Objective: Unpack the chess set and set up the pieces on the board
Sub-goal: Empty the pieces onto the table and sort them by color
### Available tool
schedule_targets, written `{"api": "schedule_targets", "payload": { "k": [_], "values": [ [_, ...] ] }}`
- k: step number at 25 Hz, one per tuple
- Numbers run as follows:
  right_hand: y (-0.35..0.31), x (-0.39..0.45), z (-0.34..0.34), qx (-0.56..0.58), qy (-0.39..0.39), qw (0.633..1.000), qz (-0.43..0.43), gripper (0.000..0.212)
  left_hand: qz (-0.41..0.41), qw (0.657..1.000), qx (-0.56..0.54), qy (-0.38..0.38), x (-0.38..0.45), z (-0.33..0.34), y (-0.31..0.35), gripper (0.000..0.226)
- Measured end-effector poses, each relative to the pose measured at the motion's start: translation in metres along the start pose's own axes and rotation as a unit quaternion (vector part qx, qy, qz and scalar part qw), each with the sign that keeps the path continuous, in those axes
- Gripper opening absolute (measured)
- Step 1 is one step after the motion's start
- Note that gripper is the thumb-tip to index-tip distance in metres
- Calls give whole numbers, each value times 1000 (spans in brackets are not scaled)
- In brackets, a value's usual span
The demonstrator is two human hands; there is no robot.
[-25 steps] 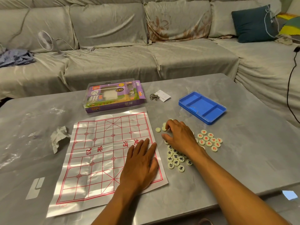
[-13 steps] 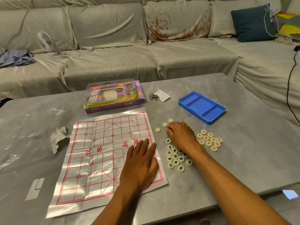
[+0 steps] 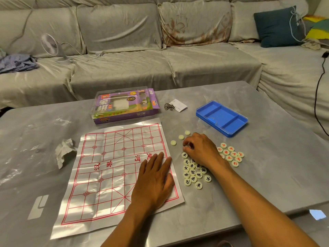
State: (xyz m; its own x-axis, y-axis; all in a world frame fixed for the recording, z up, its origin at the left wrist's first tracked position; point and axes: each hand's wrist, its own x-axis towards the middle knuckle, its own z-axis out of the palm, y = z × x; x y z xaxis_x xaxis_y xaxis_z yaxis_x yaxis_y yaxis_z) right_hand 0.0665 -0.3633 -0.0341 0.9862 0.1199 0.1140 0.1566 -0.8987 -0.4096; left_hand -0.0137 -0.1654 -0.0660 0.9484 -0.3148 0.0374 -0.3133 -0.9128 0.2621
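A thin paper chess board [image 3: 110, 168] with red grid lines lies flat on the grey table [image 3: 267, 166]. My left hand [image 3: 153, 182] presses flat on its near right corner, fingers straight. Right of the board lie several round cream pieces with black characters [image 3: 193, 173], several with red characters [image 3: 231, 154], and three blank-side-up pieces [image 3: 181, 137]. My right hand [image 3: 201, 150] hovers over the pile between them, its fingertips curled and pinching one cream piece; it hides some pieces beneath it.
The purple chess set box [image 3: 122, 106] stands behind the board. A blue plastic tray [image 3: 222, 116] sits to the back right, with a metal ring [image 3: 168, 106] and a white leaflet [image 3: 179, 105] nearby. Crumpled paper [image 3: 65, 152] lies left of the board. A sofa surrounds the table.
My right hand has drawn back a little from the blank pieces, uncovering them, and its fingers have curled on a piece. My left hand has stayed still on the board.
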Motion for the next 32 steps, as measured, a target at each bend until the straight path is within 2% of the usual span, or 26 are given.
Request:
{"api": "schedule_targets", "payload": {
  "k": [2,5,6,8,10,12,13,16,22,28,32],
  "values": [
    [0,1,-2,-55,13,998,28,14,2,1000,-2,1,0,0,0,83],
    [9,6,-19,-141,16,974,179,12,1,1000,-4,1,0,1,-1,81],
    [11,6,-24,-146,23,969,198,13,1,1000,-3,1,0,1,-1,81],
    [9,4,-22,-107,31,986,128,21,1,1000,4,-1,0,1,-1,79],
    [-4,0,-14,-76,-35,996,-7,40,1,1000,7,-4,1,1,-1,76],
    [-13,2,-5,-125,-108,984,-69,55,1,1000,13,-3,0,0,-1,72],
    [-13,4,-2,-149,-108,980,-72,54,1,1000,16,-3,0,0,0,72],
    [-9,9,-4,-138,-29,989,-40,30,-4,1000,14,-6,-1,-2,2,74],
    [3,7,-10,-39,6,999,18,16,0,1000,4,-3,-1,1,0,77],
    [16,8,-16,-30,58,995,70,19,-1,1000,6,-5,0,-2,0,80],
    [21,9,-19,50,56,992,98,20,0,1000,0,-1,0,-1,0,81]
  ]
}}
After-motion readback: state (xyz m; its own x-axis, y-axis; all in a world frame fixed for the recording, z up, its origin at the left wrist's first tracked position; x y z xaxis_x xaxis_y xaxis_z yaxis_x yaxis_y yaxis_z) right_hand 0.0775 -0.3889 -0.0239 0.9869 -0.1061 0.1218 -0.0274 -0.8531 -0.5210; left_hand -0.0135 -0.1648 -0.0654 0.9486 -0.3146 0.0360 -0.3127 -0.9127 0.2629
